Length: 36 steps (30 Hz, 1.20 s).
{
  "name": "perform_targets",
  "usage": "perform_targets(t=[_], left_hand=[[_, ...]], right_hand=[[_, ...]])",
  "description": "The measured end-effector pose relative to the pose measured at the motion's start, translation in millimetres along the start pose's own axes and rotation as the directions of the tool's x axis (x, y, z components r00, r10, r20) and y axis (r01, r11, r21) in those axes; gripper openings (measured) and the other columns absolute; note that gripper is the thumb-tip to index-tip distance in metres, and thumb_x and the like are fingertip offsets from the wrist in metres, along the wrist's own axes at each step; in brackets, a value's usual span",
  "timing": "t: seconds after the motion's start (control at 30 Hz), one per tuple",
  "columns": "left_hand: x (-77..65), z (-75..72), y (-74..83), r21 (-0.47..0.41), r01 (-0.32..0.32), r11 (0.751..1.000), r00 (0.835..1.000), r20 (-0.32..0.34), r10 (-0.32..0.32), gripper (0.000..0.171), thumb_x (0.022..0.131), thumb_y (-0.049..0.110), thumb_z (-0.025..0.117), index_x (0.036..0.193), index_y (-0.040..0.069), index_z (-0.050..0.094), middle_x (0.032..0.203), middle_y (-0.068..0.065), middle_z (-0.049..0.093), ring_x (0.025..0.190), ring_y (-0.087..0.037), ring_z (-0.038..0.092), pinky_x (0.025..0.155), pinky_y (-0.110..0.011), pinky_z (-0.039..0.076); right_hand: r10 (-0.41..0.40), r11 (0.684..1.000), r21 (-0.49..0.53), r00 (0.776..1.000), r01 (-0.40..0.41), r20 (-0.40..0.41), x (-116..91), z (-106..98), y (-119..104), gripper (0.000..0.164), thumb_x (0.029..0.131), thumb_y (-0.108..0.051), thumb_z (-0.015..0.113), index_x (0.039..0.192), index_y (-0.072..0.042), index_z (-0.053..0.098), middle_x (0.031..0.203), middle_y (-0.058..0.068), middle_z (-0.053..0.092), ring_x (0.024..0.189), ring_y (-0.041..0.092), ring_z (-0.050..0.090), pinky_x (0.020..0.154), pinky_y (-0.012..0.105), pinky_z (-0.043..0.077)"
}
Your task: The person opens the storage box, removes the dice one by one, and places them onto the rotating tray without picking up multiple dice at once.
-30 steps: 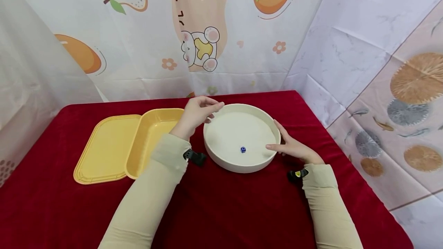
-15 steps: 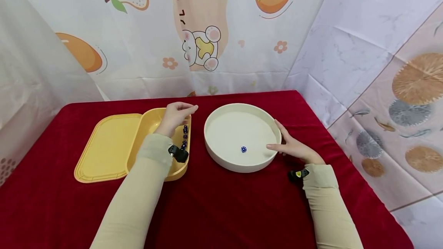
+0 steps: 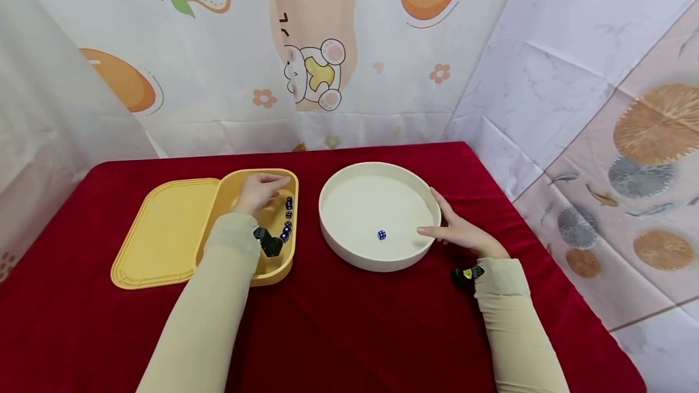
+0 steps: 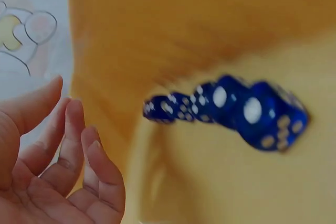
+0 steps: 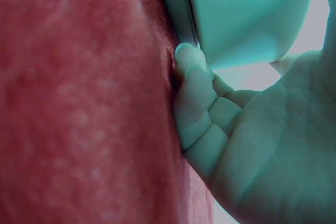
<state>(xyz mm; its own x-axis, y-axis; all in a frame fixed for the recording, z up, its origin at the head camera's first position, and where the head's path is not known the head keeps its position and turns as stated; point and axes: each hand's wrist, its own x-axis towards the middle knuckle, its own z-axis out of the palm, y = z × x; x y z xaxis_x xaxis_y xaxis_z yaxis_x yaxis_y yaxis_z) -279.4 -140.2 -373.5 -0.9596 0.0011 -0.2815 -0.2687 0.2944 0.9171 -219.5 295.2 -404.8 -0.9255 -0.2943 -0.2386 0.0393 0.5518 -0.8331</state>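
My left hand [image 3: 258, 193] hovers in the yellow box [image 3: 275, 275], its fingers loosely bent. In the left wrist view the thumb and fingertips stand apart from the dice [image 4: 273, 116], with nothing between them. Several blue dice with white dots lie in a row along the box's right inner wall. To the right is a round off-white tray [image 3: 357, 202] with one blue die [image 3: 381, 235] on its floor. My right hand [image 3: 464, 234] holds the tray's right side, thumb over the rim and fingers against the outer wall; the right wrist view shows curled lower fingers [image 5: 197, 103] by the tray's base.
A yellow lid [image 3: 164, 232] lies flat at the left, touching or just under the box's left side. Red cloth [image 3: 349, 326] covers the table. Printed curtains [image 3: 218, 90] hang behind and at both sides.
My left hand has moved left from beside the tray's rim and down into the box, bringing the row of dice into view. My right hand and the tray have stayed in place.
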Motion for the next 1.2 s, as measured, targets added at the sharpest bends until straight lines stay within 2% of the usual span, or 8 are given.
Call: perform_targets(t=[0.13,0.3,0.47,0.6,0.83,0.93,1.03,1.2], left_hand=[[6.4,-3.1,-7.7,0.068,0.003,0.998,1.0,0.0,-0.003,0.05,0.097,0.034,0.064,0.134,0.001,0.058,0.118,-0.008,0.06,0.092,-0.014,0.056,0.072,-0.023,0.049],[11.9,-5.0,-16.6,0.178,-0.016,0.984,1.0,0.014,0.014,0.045,0.096,0.03,0.065,0.129,-0.001,0.063,0.104,-0.005,0.065,0.086,-0.012,0.056,0.07,-0.021,0.048],[12.2,-0.9,-18.8,0.251,-0.053,0.967,0.999,0.015,0.05,0.043,0.095,0.026,0.066,0.126,-0.003,0.064,0.118,-0.016,0.066,0.09,-0.015,0.057,0.072,-0.022,0.048],[11.2,3.4,-19.0,0.288,-0.051,0.956,0.999,0.02,0.047,0.043,0.094,0.026,0.067,0.126,-0.002,0.064,0.131,-0.019,0.061,0.098,-0.02,0.058,0.077,-0.025,0.049],[10.0,6.8,-22.3,0.361,-0.038,0.932,0.999,0.03,0.03,0.039,0.093,0.026,0.068,0.123,0.001,0.068,0.131,-0.019,0.063,0.119,-0.031,0.056,0.098,-0.04,0.046],[10.3,6.9,-23.3,0.387,-0.042,0.921,0.999,0.046,0.026,0.038,0.094,0.026,0.066,0.123,0.0,0.067,0.13,-0.019,0.062,0.119,-0.031,0.055,0.099,-0.041,0.046],[10.8,8.1,-23.3,0.385,-0.023,0.923,0.998,0.055,0.002,0.037,0.096,0.026,0.064,0.122,0.001,0.068,0.129,-0.018,0.063,0.115,-0.029,0.056,0.095,-0.039,0.047],[10.1,9.5,-22.6,0.395,-0.019,0.918,0.998,0.064,-0.006,0.036,0.097,0.027,0.062,0.122,0.002,0.068,0.126,-0.017,0.064,0.109,-0.025,0.057,0.091,-0.036,0.047]], right_hand=[[-0.003,1.0,-0.001,1.0,0.003,-0.002,0.5,-0.1,-0.7,0.105,0.088,-0.037,0.072,0.159,-0.033,-0.006,0.144,0.015,0.032,0.077,0.021,0.051,0.069,0.029,0.045],[-0.022,1.0,-0.005,1.0,0.022,0.002,0.3,-0.8,-2.3,0.106,0.089,-0.036,0.072,0.159,-0.029,-0.007,0.146,0.017,0.031,0.076,0.02,0.05,0.068,0.029,0.044],[-0.019,1.0,-0.005,1.0,0.019,-0.001,0.5,-1.5,-3.1,0.105,0.089,-0.034,0.071,0.159,-0.03,-0.006,0.141,0.017,0.035,0.077,0.02,0.05,0.068,0.029,0.044],[-0.023,1.0,-0.001,1.0,0.023,0.0,0.7,-1.6,-2.5,0.105,0.089,-0.033,0.072,0.159,-0.031,-0.006,0.143,0.016,0.033,0.078,0.021,0.05,0.068,0.029,0.044],[-0.035,0.999,0.006,0.999,0.035,0.003,0.6,-1.2,-1.0,0.105,0.089,-0.032,0.072,0.159,-0.031,-0.007,0.149,0.017,0.028,0.077,0.021,0.048,0.067,0.029,0.044],[-0.036,0.999,0.008,0.999,0.036,0.004,0.4,-0.8,-1.1,0.105,0.089,-0.032,0.072,0.159,-0.031,-0.007,0.148,0.017,0.028,0.076,0.021,0.048,0.066,0.028,0.044],[-0.036,0.999,0.009,0.999,0.036,0.003,1.2,-0.2,-0.2,0.105,0.089,-0.033,0.071,0.159,-0.031,-0.006,0.146,0.016,0.031,0.076,0.021,0.048,0.067,0.028,0.044],[-0.022,1.0,0.019,1.0,0.022,0.004,1.5,1.1,0.6,0.104,0.089,-0.034,0.071,0.159,-0.032,-0.005,0.128,0.017,0.043,0.076,0.021,0.049,0.067,0.029,0.045]])
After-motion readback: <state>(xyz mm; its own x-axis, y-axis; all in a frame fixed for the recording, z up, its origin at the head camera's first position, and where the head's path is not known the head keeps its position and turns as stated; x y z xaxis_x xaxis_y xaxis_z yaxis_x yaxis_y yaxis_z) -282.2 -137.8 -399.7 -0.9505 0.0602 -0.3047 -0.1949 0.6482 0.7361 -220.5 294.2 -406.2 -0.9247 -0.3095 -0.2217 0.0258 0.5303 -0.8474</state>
